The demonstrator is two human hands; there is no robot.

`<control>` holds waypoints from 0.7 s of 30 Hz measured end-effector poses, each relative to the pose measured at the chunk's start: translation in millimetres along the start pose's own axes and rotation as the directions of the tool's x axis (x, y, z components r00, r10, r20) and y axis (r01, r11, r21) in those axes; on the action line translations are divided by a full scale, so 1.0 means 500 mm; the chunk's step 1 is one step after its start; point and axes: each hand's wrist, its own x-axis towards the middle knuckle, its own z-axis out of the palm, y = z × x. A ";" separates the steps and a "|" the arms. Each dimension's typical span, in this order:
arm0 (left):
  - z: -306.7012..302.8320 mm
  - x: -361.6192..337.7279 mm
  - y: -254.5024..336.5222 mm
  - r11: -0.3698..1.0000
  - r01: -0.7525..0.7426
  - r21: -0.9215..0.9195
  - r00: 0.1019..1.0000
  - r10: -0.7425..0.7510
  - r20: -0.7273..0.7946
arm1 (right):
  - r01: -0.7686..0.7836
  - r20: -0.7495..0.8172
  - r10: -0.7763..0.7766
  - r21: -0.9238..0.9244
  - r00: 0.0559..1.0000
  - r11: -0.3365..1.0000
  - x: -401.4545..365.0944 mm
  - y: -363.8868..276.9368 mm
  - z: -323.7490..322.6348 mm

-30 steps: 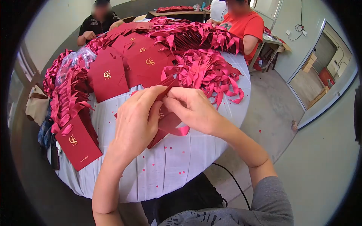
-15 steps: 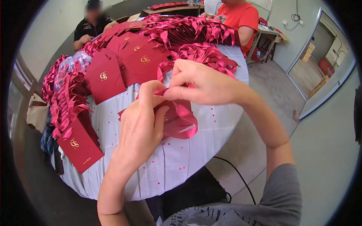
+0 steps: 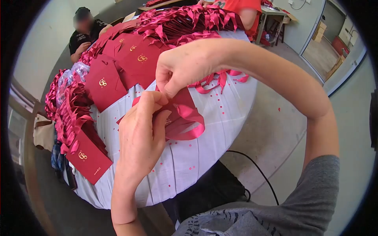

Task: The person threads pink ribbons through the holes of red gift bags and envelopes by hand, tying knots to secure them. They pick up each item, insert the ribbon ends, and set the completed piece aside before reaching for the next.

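Note:
A small dark-red paper bag (image 3: 185, 98) is between my hands above the white tablecloth. A loop of pink-red satin ribbon (image 3: 193, 133) hangs across its front. My left hand (image 3: 138, 131) is closed on the bag's near left side, with thumb and index finger together at its edge. My right hand (image 3: 184, 67) comes over from above, its thumb and fingers pinched together right beside the left fingertips. Whatever lies in that pinch is hidden by the fingers, though a piece of ribbon shows beside the left index finger.
Flat red bags with gold lettering (image 3: 103, 83) overlap ahead on the left. Ribboned bags (image 3: 185, 21) are piled along the far side, and another stack (image 3: 89, 157) stands at the left. Red dots (image 3: 191, 168) speckle the cloth. Two other people sit across the table.
My right hand has come down and left, bending at the wrist, to the left fingertips. The ribbon loop that stood up near it no longer shows there. The camera view has shifted slightly.

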 end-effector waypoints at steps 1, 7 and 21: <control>-0.001 0.000 0.000 1.000 0.001 -0.001 1.000 -0.001 -0.004 | 0.030 -0.069 -0.022 0.115 0.997 0.993 0.009 0.016 0.017; -0.003 0.004 0.001 0.999 0.036 -0.015 0.999 -0.036 0.008 | 0.281 -0.388 -0.095 0.458 0.917 0.844 0.021 0.051 0.052; -0.012 0.004 -0.005 0.996 0.075 -0.040 0.995 -0.072 0.067 | 0.444 -0.361 -0.371 0.880 0.856 0.168 0.078 0.154 0.106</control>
